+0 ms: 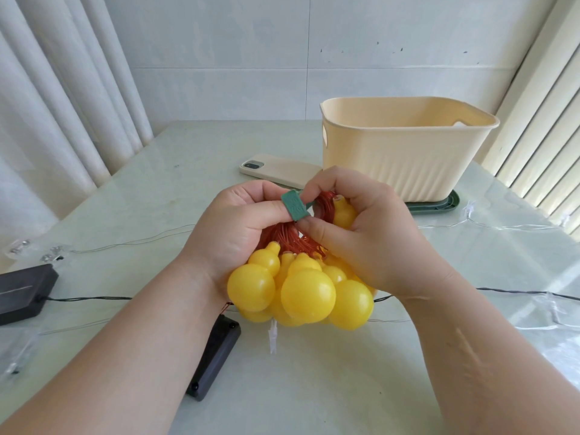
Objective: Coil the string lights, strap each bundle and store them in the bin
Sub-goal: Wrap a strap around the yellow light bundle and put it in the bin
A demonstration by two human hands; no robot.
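While a flat black box with a dark cord [22,290] lies at the far left of the pale glossy table [141,189] and a long black plastic battery case [213,359] sits just below the bundle, the step in hand looks to be the strapping. The left hand [238,233] curls round the coil of thin red wire [288,241], its thumb against the short green strap [294,205]. Beneath the wire hangs the cluster of glossy yellow gourd-shaped bulbs [307,293], lifted off the table. The right hand [367,240] pinches the strap's other side between fingertips and thumb.

To do this well, the left grip should stay tight so the loops cannot spring apart, and the strap should go round the bare wire neck above the bulbs, not over them. Then it should be drawn snug and its end pressed flat.

Behind the right hand and well apart stands the cream ribbed plastic bin [408,158], open-topped, on a dark green lid [439,206]. How much it holds is hidden. At the far right a clear thin-wire light string [502,227] lies loose, likely the next to coil.
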